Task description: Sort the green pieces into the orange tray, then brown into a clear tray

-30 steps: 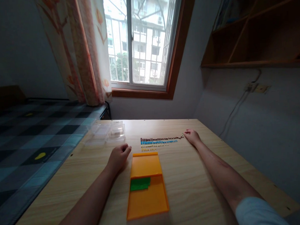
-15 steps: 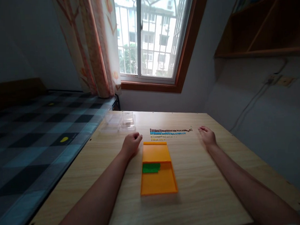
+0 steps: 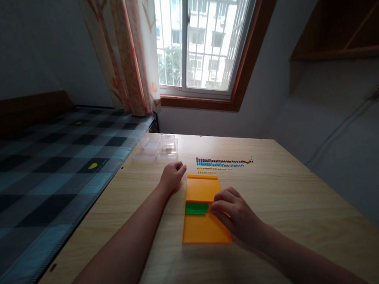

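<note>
An orange tray [image 3: 200, 189] lies on the wooden table [image 3: 287, 196], with a stack of small green pieces [image 3: 196, 208] in its middle. My right hand [image 3: 234, 215] hovers over the tray's right side, fingers curled toward the green pieces, nothing visibly held. My left hand [image 3: 173, 176] rests loosely closed on the table by the tray's far left corner. Beyond the tray lie rows of tiny dark, blue and yellow pieces [image 3: 223, 162].
Clear plastic boxes [image 3: 157, 146] stand at the table's far left. A bed with a checked cover [image 3: 53, 163] runs along the left. A window [image 3: 201, 38] with a curtain [image 3: 127, 53] is behind the table, and a wooden shelf [image 3: 338, 33] hangs at the upper right.
My right hand has come back from the far rows of small pieces to the orange tray. The left hand stays put. The view has shifted slightly.
</note>
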### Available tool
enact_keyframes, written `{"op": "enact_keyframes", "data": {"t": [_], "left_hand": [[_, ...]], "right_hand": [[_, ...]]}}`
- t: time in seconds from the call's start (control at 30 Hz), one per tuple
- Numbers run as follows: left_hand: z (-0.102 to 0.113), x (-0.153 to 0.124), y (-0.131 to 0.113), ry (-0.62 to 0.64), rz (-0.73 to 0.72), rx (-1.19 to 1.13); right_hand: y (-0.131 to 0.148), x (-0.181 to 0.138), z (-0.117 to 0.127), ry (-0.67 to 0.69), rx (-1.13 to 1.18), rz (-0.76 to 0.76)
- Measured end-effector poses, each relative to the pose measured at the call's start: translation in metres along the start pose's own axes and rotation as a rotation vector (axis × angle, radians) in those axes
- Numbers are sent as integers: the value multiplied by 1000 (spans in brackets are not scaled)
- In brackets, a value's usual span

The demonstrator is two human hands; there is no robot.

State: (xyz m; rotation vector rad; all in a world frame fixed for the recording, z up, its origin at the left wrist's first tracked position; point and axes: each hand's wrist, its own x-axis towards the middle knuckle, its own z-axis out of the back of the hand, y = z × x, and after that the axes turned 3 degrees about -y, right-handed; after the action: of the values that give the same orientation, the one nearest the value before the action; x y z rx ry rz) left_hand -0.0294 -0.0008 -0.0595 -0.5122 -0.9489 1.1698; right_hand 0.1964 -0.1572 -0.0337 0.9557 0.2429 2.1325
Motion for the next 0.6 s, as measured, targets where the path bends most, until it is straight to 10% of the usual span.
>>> {"op": "enact_keyframes", "data": {"t": [0.27, 0.6], "left_hand": [[0, -1, 0, -6, -5, -14], [-1, -2, -1, 4, -5, -14]], "right_hand": [[-3, -2, -7, 212, -136, -44], [-6, -5, -3, 143, -138, -90]]}}
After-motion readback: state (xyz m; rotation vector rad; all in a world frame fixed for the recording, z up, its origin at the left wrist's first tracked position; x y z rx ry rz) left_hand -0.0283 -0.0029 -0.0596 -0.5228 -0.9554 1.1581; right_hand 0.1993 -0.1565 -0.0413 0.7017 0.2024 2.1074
